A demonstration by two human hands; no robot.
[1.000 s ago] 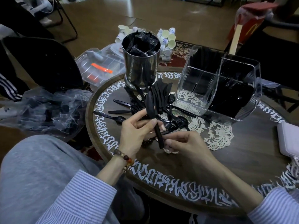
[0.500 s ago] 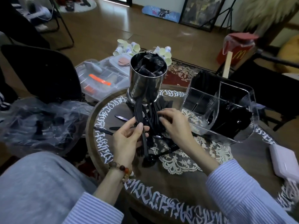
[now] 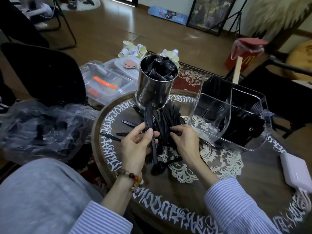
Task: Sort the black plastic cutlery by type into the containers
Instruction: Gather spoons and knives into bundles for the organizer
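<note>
A heap of black plastic cutlery [image 3: 166, 121] lies on the round wooden table [image 3: 185, 196] in front of a steel cylinder [image 3: 154, 86] stuffed with black wrapped pieces. My left hand [image 3: 136, 146] grips a bundle of black knives [image 3: 150, 125], thumb and fingers curled round the handles, blades pointing up and away. My right hand [image 3: 184, 140] reaches into the heap with fingers curled on a black piece. A clear plastic divided container [image 3: 236, 119] at the right holds black cutlery in its right compartment. A black spoon [image 3: 158, 167] lies below my hands.
A white lace doily [image 3: 211, 159] covers the table centre. A white box [image 3: 297, 171] sits at the right edge. Crumpled clear plastic bags [image 3: 38, 125] lie at the left. Clear storage boxes [image 3: 108, 83] and small cups are on the floor behind.
My right hand left the bundle, reached forward into the heap and now curls on a piece there. My left hand keeps the knives, raised slightly. The camera view has tilted up.
</note>
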